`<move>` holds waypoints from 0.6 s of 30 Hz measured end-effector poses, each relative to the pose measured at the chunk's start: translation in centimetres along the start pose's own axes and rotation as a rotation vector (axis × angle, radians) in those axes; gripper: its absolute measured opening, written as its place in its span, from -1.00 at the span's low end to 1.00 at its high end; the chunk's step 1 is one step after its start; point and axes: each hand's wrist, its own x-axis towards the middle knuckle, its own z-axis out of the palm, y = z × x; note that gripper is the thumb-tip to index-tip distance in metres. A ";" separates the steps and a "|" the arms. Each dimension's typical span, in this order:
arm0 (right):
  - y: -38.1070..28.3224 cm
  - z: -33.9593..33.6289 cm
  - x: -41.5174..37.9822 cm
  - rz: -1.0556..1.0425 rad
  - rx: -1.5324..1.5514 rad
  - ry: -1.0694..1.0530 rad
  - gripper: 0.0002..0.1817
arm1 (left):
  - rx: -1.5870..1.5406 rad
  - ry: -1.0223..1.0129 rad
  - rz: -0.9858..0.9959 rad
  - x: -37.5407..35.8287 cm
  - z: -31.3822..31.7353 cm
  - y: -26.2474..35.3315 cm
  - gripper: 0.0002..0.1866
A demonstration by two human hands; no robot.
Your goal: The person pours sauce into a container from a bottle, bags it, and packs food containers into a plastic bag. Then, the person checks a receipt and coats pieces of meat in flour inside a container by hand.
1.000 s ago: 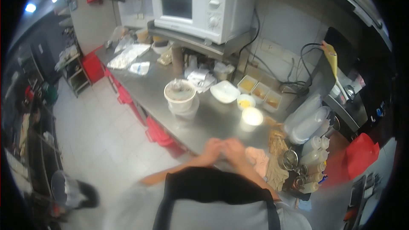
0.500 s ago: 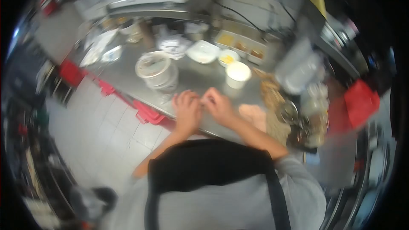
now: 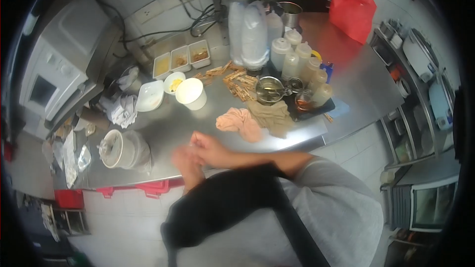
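Note:
My right hand is closed, its fingertips pinched together over the front edge of the steel counter. What it pinches, if anything, is too small to make out. Against it lies my left hand, its fingers smeared by motion. Beyond the hands stands a white tub, with a small white bowl of yellow bits behind it. A clear plastic bucket sits to the left of my hands. To their right lies a crumpled peach cloth beside a tan cloth.
Wooden clothespins are scattered near a metal bowl and several squeeze bottles. Three white containers stand by the wall, near a white dish. A microwave is at the left, a red bag at the far right.
The view has swung to the right, showing more of the bottles and right-hand shelves. My hands stay close together at the counter's edge; the left fingers, spread before, are now blurred.

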 end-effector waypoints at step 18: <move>-28.2 -10.6 -8.1 -0.797 -1.178 0.575 -0.93 | -0.395 -0.297 -0.388 5.5 1.9 -2.9 -0.62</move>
